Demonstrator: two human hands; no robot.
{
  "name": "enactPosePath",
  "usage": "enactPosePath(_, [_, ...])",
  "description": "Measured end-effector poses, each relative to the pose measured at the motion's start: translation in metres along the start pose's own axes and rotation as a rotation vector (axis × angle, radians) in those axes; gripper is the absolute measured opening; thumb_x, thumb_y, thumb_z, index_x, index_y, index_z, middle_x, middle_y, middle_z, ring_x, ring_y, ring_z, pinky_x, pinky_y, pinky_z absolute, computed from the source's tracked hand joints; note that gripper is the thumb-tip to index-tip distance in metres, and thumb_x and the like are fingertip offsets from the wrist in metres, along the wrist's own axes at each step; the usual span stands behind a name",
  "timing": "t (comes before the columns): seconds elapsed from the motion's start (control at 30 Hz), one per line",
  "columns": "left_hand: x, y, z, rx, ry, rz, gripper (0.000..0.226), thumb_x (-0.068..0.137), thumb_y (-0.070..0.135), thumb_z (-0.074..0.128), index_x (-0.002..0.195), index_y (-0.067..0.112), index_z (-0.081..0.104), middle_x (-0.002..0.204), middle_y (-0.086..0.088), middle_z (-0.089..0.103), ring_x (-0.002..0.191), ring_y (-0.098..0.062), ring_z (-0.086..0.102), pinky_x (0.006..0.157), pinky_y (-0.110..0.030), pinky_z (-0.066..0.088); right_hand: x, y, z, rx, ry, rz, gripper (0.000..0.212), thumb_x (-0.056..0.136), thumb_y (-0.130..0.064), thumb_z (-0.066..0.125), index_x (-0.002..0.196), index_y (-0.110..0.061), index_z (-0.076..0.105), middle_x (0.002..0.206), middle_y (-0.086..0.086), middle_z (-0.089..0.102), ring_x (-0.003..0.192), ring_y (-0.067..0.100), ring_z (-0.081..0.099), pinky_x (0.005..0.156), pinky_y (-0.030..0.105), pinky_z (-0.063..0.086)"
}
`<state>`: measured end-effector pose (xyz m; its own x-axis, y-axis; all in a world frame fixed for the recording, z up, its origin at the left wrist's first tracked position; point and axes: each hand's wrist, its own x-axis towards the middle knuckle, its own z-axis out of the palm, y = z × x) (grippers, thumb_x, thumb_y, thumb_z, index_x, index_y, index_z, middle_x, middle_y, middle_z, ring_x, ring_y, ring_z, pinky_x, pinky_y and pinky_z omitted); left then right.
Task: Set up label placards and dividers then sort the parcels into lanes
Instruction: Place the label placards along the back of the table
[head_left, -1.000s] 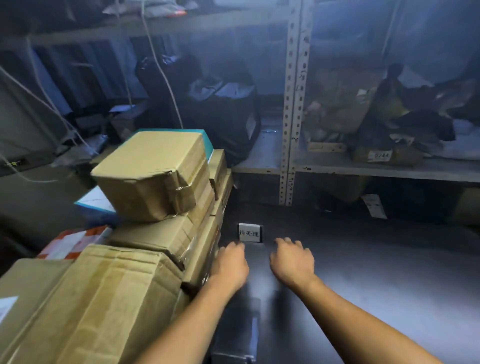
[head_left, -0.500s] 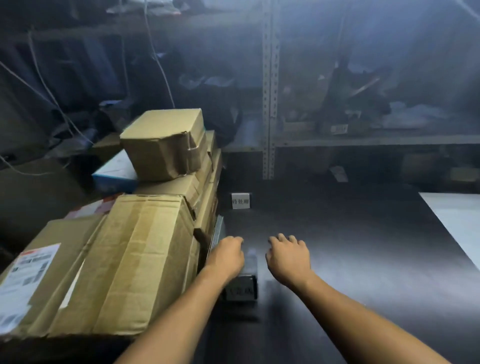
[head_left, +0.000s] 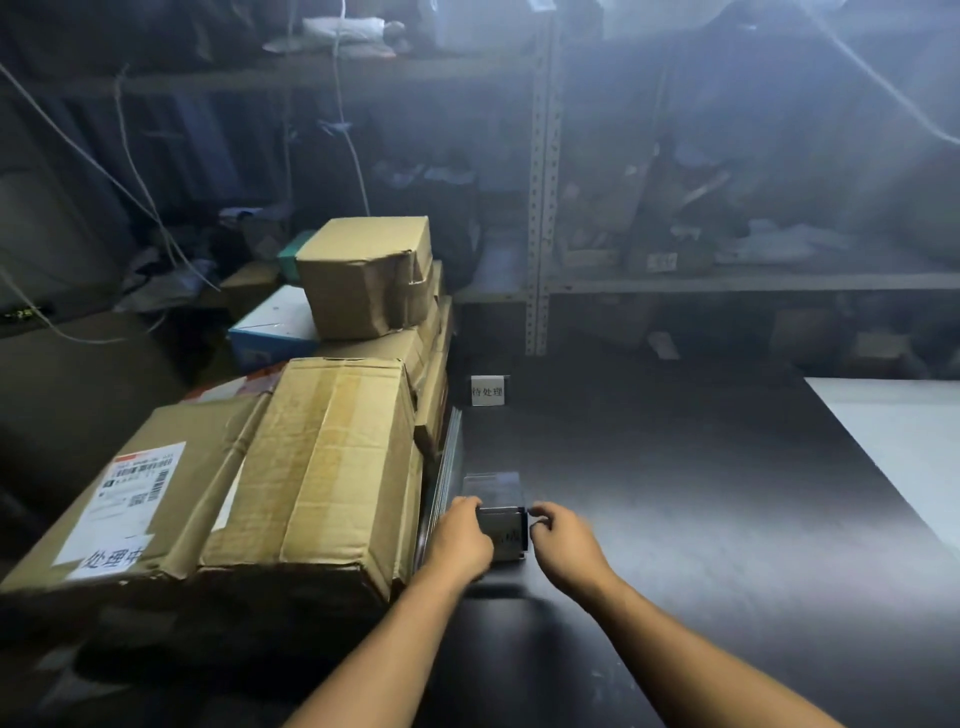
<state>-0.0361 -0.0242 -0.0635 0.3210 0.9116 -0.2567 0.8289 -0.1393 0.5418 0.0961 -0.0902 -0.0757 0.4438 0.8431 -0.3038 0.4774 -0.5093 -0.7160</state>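
Observation:
A clear acrylic label placard (head_left: 503, 532) stands on the dark table (head_left: 701, 519) near its front. My left hand (head_left: 460, 538) grips its left side and my right hand (head_left: 563, 543) pinches its right edge. A second placard (head_left: 487, 391) with a white printed label stands farther back. Clear divider sheets (head_left: 447, 467) lean against a stack of cardboard parcels (head_left: 322, 467) on the left. A small box (head_left: 366, 275) sits on top of the stack.
A metal shelving rack (head_left: 540, 208) with bags and parcels runs along the back. A white panel (head_left: 898, 447) lies at the table's right. A blue-and-white box (head_left: 270, 325) sits behind the stack. Cables hang at the left.
Both hands drew back from the far placard toward me and closed on the near placard. The view pulled back from the parcels.

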Motion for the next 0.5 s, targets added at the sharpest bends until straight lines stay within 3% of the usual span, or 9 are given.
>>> enactPosePath(0.1, [-0.004,0.002,0.002,-0.088,-0.014,-0.062,0.058,0.09,-0.001,0.045,0.146,0.012,0.04,0.147,-0.003,0.04,0.127,-0.027,0.051,0.102,-0.03,0.04,-0.003,0.002,0.002,0.153,-0.031,0.042,0.046,0.099,-0.009,0.04,0.143,-0.013,0.054,0.137,0.007,0.063,0.12,0.02,0.059,0.1,0.03,0.047])
enactPosePath(0.17, [-0.003,0.004,0.005,-0.193,0.006,-0.116,0.058,0.09,-0.001,0.043,0.146,0.015,0.04,0.146,-0.002,0.045,0.124,-0.027,0.054,0.1,-0.029,0.043,-0.003,0.001,0.002,0.233,-0.084,0.066,0.047,0.099,-0.003,0.039,0.143,-0.012,0.052,0.132,0.007,0.062,0.114,0.019,0.059,0.091,0.022,0.045])
enactPosePath(0.23, [-0.002,0.004,0.006,-0.353,0.041,-0.186,0.063,0.088,-0.002,0.039,0.148,0.018,0.04,0.142,-0.006,0.054,0.121,-0.027,0.057,0.1,-0.032,0.048,-0.004,-0.002,0.0,0.3,-0.15,0.06,0.046,0.096,0.005,0.038,0.135,-0.01,0.058,0.118,0.005,0.067,0.099,0.017,0.063,0.073,0.012,0.048])
enactPosePath(0.33, [-0.001,0.007,0.003,-0.501,0.07,-0.237,0.064,0.088,-0.006,0.037,0.148,0.017,0.042,0.141,-0.007,0.056,0.122,-0.025,0.056,0.102,-0.032,0.047,-0.002,-0.007,-0.003,0.364,-0.18,0.058,0.045,0.094,0.009,0.037,0.12,-0.016,0.064,0.107,0.006,0.07,0.072,0.008,0.058,0.047,0.007,0.039])
enactPosePath(0.4, [-0.001,0.009,0.001,-0.538,0.086,-0.246,0.062,0.088,-0.006,0.037,0.146,0.016,0.046,0.139,-0.006,0.057,0.12,-0.024,0.056,0.099,-0.03,0.047,0.0,-0.008,-0.003,0.39,-0.174,0.066,0.042,0.094,0.007,0.039,0.109,-0.021,0.066,0.1,0.004,0.07,0.065,0.008,0.054,0.045,0.007,0.037])
enactPosePath(0.5, [0.002,0.014,-0.001,-0.582,0.115,-0.248,0.059,0.089,-0.006,0.038,0.142,0.016,0.051,0.139,-0.006,0.057,0.118,-0.023,0.056,0.093,-0.027,0.046,0.005,-0.007,-0.003,0.439,-0.159,0.071,0.04,0.092,0.004,0.042,0.107,-0.017,0.073,0.102,0.006,0.077,0.086,0.018,0.066,0.059,0.011,0.049])
